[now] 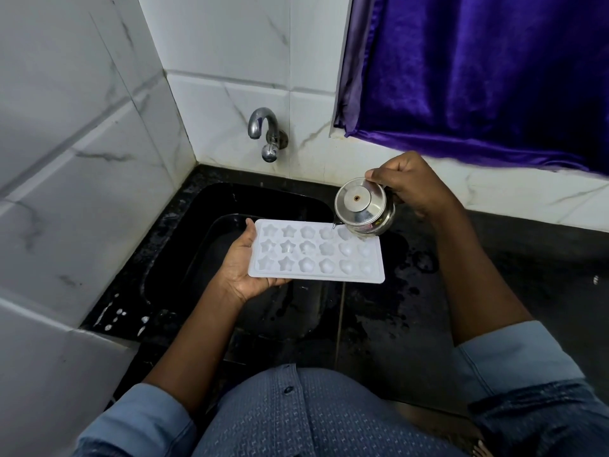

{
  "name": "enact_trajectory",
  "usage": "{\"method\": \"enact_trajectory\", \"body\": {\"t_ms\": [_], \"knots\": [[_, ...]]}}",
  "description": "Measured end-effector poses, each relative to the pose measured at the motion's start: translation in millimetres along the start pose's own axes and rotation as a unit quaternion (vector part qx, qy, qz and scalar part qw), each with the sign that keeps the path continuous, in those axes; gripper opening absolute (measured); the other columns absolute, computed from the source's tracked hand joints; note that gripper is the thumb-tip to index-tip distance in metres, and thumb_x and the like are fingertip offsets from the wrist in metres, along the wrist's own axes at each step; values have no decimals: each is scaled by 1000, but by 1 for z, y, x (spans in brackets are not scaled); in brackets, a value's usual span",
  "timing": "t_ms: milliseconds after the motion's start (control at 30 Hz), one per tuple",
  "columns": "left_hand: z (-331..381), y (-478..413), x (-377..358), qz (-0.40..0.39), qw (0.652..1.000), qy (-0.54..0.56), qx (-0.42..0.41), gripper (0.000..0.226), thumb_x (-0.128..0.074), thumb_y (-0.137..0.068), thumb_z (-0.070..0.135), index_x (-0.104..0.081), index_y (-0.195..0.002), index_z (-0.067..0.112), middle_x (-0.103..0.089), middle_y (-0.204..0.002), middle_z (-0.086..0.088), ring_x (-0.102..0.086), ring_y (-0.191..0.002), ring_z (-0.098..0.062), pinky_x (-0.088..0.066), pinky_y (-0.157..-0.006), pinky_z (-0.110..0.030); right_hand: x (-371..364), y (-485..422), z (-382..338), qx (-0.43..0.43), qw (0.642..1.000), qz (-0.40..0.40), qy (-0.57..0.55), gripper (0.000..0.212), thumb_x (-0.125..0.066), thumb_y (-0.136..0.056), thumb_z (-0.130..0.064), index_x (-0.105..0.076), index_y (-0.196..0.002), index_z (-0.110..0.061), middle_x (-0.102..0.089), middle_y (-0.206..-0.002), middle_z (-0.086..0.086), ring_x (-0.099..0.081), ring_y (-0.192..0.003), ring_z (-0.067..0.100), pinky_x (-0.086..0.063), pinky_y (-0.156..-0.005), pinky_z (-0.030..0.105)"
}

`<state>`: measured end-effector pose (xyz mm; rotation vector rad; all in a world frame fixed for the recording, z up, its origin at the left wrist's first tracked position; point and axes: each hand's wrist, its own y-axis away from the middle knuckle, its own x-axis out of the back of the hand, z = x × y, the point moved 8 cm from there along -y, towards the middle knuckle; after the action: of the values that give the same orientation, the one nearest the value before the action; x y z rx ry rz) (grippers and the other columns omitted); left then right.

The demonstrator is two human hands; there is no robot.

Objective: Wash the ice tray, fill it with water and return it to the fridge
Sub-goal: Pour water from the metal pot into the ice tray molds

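Ice tray [316,252] count is one: a flat white plastic sheet with rounded corners and a raised rim, level at the middle of the frame above the black sink [230,199]. It carries eighteen hollows in three rows of six; the left columns are star-shaped, the middle ones flower-like, and the right ones look like hearts, though glare blurs them. Hands are two. The left hand [239,262] holds the tray by its left short end, palm underneath and thumb lying along the edge. The right hand [412,183], right of centre, grips one shiny steel pot [361,206] with curled fingers, thumb pressed on its rim. The pot is tipped towards the tray, its round base facing the camera, and it overlaps the tray's upper right corner. A thin thread of water [333,225] runs from its lip to the top row, around the fourth hollow. A small red and white label on the pot's side is too small to read. One chrome tap [267,133] sticks out of the white marbled wall tiles [82,143] at upper centre. One purple curtain [478,77] fills the upper right. The black bench [412,308] around the sink is spotted with wet patches.
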<state>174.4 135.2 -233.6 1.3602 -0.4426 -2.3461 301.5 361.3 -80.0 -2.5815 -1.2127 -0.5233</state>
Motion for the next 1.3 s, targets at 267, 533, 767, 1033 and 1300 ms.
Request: {"method": "enact_trajectory", "body": {"t_ms": [267, 533, 767, 1033, 1300], "knots": [[-1, 1, 3, -5, 1000, 5, -1, 82, -36, -100, 75, -62, -141, 8, -64, -142, -24, -70, -120, -44, -62, -85, -61, 5, 6, 7, -15, 1000, 0, 0, 52, -71, -97, -15, -58, -46, -18, -42, -47, -6, -34, -45, 8, -32, -48, 21], [-1, 1, 9, 5, 1000, 14, 1, 82, -37, -100, 75, -63, -140, 8, -64, -142, -24, -69, -120, -44, -61, -89, -62, 19, 16, 9, -22, 1000, 16, 7, 48, -69, -98, -14, -54, -53, -12, -42, -45, -10, -36, -43, 5, -33, -48, 18], [-2, -3, 10, 10, 1000, 4, 3, 83, -33, -101, 75, -62, -140, 8, -65, -141, -25, -70, -118, -44, -62, -87, -62, 30, 22, 15, -24, 999, 31, 29, 44, -70, -98, -16, -57, -58, -3, -44, -45, -9, -38, -44, 6, -35, -49, 17], [-3, -4, 11, 1, 1000, -1, 12, 85, -37, -99, 77, -61, -142, 8, -63, -143, -25, -68, -122, -45, -60, -89, -63, 30, 27, 18, -26, 998, 38, 43, 50, -70, -98, -16, -49, -58, 5, -34, -51, 1, -30, -47, 13, -29, -48, 22], [-2, -3, 10, 4, 1000, -2, 8, 84, -35, -100, 77, -61, -141, 8, -65, -140, -24, -71, -117, -44, -62, -83, -61, 27, 27, 18, -20, 999, 37, 32, 53, -70, -97, -18, -49, -68, 20, -40, -61, 13, -32, -54, 22, -29, -53, 28]]}}
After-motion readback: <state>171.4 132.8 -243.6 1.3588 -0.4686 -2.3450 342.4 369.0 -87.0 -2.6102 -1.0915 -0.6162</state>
